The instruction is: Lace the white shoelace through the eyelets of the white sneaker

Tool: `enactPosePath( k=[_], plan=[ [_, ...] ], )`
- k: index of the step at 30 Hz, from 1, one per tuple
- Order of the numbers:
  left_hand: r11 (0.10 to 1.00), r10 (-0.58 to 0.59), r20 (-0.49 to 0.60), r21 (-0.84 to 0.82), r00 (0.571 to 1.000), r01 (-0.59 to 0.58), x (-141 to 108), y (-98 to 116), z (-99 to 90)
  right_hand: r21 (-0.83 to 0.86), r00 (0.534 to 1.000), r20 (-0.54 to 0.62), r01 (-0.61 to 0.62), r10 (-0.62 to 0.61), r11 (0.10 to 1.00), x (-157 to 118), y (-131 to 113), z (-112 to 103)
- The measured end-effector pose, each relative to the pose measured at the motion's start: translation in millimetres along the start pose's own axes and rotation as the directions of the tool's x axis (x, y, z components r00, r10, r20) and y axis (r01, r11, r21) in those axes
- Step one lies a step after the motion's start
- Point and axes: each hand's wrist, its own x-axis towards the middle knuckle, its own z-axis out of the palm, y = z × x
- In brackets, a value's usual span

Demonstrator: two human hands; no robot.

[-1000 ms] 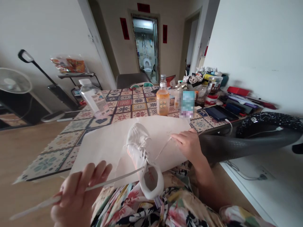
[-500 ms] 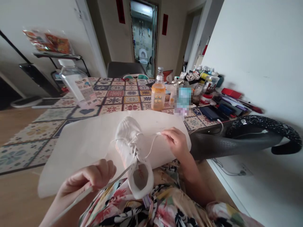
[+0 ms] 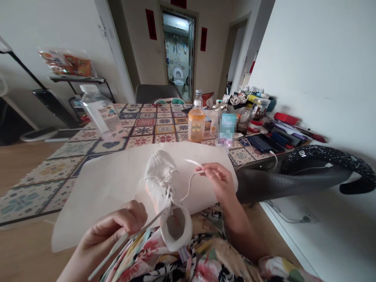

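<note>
A white shoe (image 3: 160,168) lies toe-away on a large white sheet (image 3: 102,184), its heel end over my lap. Laces cross its tongue. My left hand (image 3: 123,221) is closed on a flat white lace (image 3: 154,219) that runs from the shoe's opening, with its loose end trailing below the fist. On the right of the shoe, my right hand (image 3: 217,176) pinches another white lace (image 3: 190,184); its tip sticks out past the fingertips to the left, and the rest curves back down to the eyelets.
Beyond the sheet, a patterned tablecloth (image 3: 143,121) carries a large clear bottle (image 3: 102,115) at left and an orange drink bottle (image 3: 196,123). Jars, a phone (image 3: 260,141) and clutter line the right side. A black-covered handlebar (image 3: 323,154) juts in at right.
The lace end at my right hand now extends past the fingertips to the left. The whole view has shifted slightly, and my left hand keeps its hold on the lace.
</note>
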Motion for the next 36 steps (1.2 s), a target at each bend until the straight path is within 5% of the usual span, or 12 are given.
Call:
enactPosePath(
  k=[3, 6, 12, 14, 17, 20, 24, 28, 32, 36],
  plan=[
    [0.985, 0.058, 0.198, 0.150, 0.978, -0.089, 7, 5, 5.1, 0.138, 1.000, 0.014, 0.016, -0.019, 0.990, -4, 2, 7],
    [0.971, 0.101, 0.282, 0.182, 0.954, -0.157, 13, 9, 12.5, 0.215, 0.993, 0.041, 0.100, -0.112, 0.971, -10, 1, 12],
    [0.968, 0.002, 0.293, 0.239, 0.956, -0.075, 9, 6, 13.6, 0.348, 0.966, 0.183, 0.112, -0.185, 0.931, -29, -8, 19],
    [0.964, 0.010, 0.327, 0.249, 0.945, -0.097, 8, 3, 13.9, 0.271, 0.945, 0.255, 0.133, -0.204, 0.953, -34, -11, 22],
    [0.947, 0.045, 0.294, 0.292, 0.955, -0.135, 9, 0, 17.6, 0.009, 0.874, 0.420, 0.267, -0.246, 0.964, -37, -15, 26],
    [0.896, 0.120, 0.231, 0.394, 0.966, -0.205, 9, -2, 22.7, -0.160, 0.755, 0.596, 0.445, -0.273, 0.881, -37, -17, 32],
    [0.753, 0.263, 0.280, 0.538, 0.923, -0.378, 11, -1, 23.8, -0.275, 0.674, 0.700, 0.562, -0.238, 0.780, -37, -16, 36],
    [0.657, 0.371, 0.305, 0.581, 0.877, -0.480, 12, -1, 19.5, -0.276, 0.669, 0.710, 0.552, -0.220, 0.787, -38, -17, 36],
    [0.582, 0.451, 0.309, 0.609, 0.837, -0.538, 9, -9, 19.0, -0.240, 0.735, 0.634, 0.482, -0.240, 0.843, -39, -19, 40],
    [0.660, 0.479, 0.130, 0.598, 0.868, -0.454, 5, -18, 25.8, -0.198, 0.747, 0.599, 0.487, -0.288, 0.851, -41, -20, 43]
  ],
)
